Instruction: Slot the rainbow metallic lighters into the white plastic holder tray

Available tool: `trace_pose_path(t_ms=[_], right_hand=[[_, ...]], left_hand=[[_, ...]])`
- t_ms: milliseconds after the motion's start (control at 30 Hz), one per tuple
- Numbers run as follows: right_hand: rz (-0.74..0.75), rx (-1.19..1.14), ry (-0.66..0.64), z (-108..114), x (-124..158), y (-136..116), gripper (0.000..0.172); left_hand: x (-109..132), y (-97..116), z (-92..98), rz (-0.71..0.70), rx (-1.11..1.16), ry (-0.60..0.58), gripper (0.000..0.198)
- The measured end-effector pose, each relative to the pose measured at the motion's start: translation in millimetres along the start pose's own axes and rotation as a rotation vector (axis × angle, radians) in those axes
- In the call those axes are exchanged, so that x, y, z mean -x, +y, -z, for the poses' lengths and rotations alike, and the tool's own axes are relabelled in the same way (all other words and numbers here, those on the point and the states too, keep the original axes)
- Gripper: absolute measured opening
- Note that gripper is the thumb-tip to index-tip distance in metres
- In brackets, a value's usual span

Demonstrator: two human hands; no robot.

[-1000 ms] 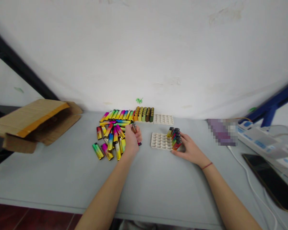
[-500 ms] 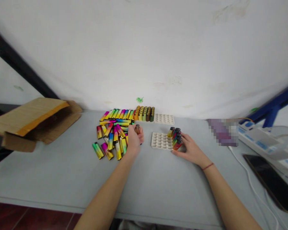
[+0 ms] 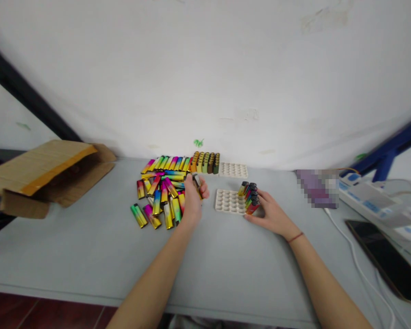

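Observation:
My left hand [image 3: 194, 198] is closed around a lighter [image 3: 196, 180], its dark top sticking up beside the thumb. Under and left of that hand lies a loose pile of shiny rainbow-and-gold lighters [image 3: 156, 201]. My right hand [image 3: 270, 212] grips the right end of a white tray [image 3: 228, 201] with rows of round holes, thumb at the near corner and fingers behind. Several lighters [image 3: 250, 197] with black tops stand upright in the tray's right end, close against that hand. The fingertips there are partly hidden by them.
Against the wall stands a block of upright lighters [image 3: 205, 163], beside a second white tray [image 3: 233, 170]. An open cardboard box [image 3: 51, 169] lies at left. On the right are a power strip [image 3: 376, 208], a black phone [image 3: 385, 256] and a white cable [image 3: 351, 249].
My left hand has moved slightly right, away from the pile, and the lighter in it now shows more and leans. My right hand stays at the tray.

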State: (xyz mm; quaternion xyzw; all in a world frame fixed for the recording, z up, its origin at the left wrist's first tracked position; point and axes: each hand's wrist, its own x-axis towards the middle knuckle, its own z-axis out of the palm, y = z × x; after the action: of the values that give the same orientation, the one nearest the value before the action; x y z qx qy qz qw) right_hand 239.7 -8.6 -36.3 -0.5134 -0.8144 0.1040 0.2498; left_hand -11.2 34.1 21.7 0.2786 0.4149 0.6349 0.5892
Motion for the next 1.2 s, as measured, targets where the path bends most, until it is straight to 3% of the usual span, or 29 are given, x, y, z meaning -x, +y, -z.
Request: trace_pose_path(t_ms=[167, 300, 367, 567, 1200], right_hand=[[0.005, 0.016, -0.001, -0.4, 0.2, 0.9, 0.066], [0.016, 0.007, 0.007, -1.9, 0.6, 1.9, 0.068], [0.022, 0.004, 0.013, -2.4, 0.7, 2.1, 0.067], [0.02, -0.012, 0.026, -1.7, 0.0, 1.8, 0.063], [0.013, -0.016, 0.024, 0.0, -1.0, -1.3, 0.064]], left_hand=[[3.8, -19.5, 1.0, -0.29, -0.331, -0.118, 0.022], [11.6, -29.1, 2.8, -0.607, -0.743, -0.237, 0.023], [14.4, -30.9, 2.2, -0.667, -0.865, -0.313, 0.023], [19.2, -34.2, -2.8, -0.594, -1.041, -0.471, 0.023], [19.5, -42.7, -4.9, -0.578, -1.052, -0.531, 0.025]])
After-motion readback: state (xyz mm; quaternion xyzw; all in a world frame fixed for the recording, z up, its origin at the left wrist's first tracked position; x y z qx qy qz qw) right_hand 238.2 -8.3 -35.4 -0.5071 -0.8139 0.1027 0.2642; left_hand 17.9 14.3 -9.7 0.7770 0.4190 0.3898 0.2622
